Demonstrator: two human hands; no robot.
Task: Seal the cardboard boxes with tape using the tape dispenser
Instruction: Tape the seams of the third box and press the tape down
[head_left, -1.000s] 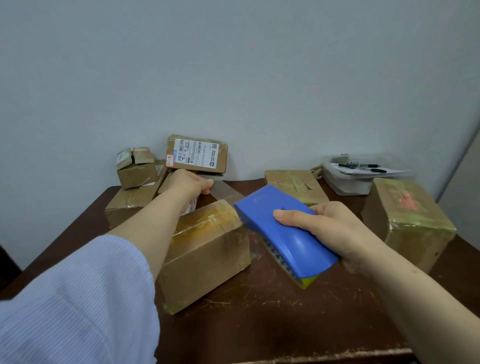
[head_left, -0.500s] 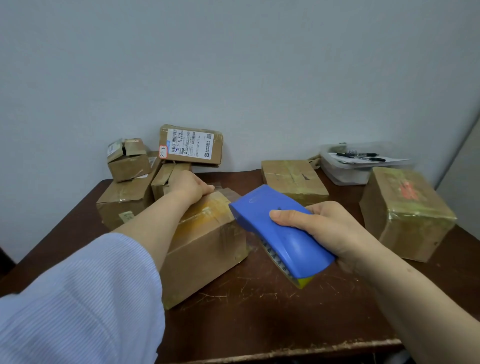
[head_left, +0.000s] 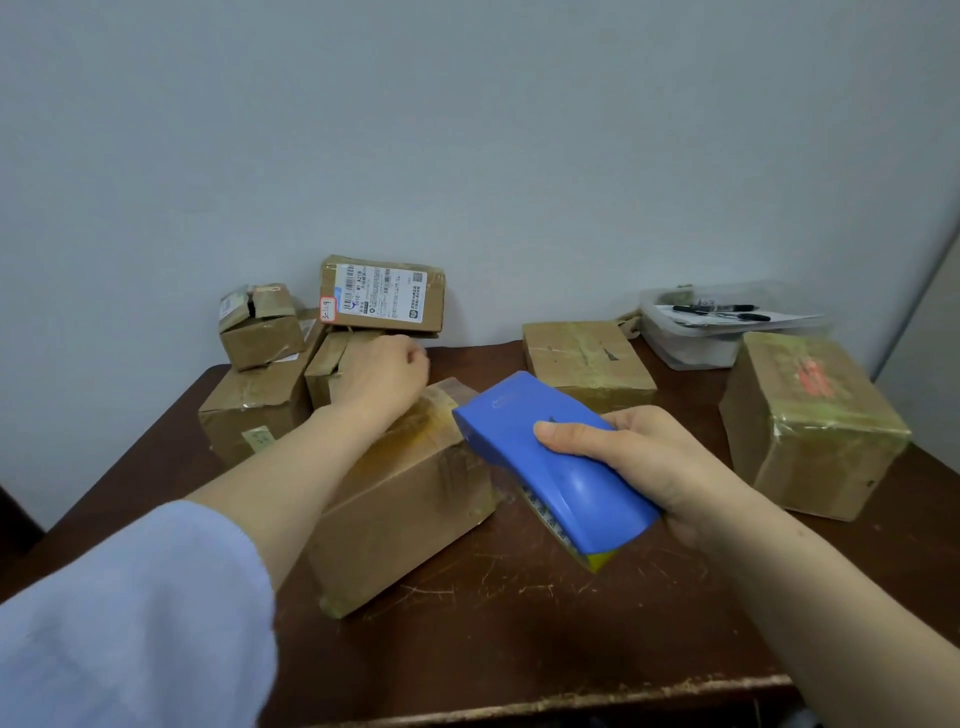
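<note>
One tape dispenser (head_left: 566, 488) points far-left at the box (head_left: 410, 499), long axis diagonal.

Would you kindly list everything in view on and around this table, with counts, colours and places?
cardboard boxes: seven, brown; one at table centre, four clustered back left, one back centre, one at right
tape dispenser: one, blue with a yellow end, right of the centre box
plastic container: one, clear, back right
pens: two, black, in the container on paper
table: one, dark brown, scratched
wall: pale grey, behind
sleeve: one, light blue, left arm
left hand: at the centre box's far end, grip unclear
right hand: grips the tape dispenser
</note>
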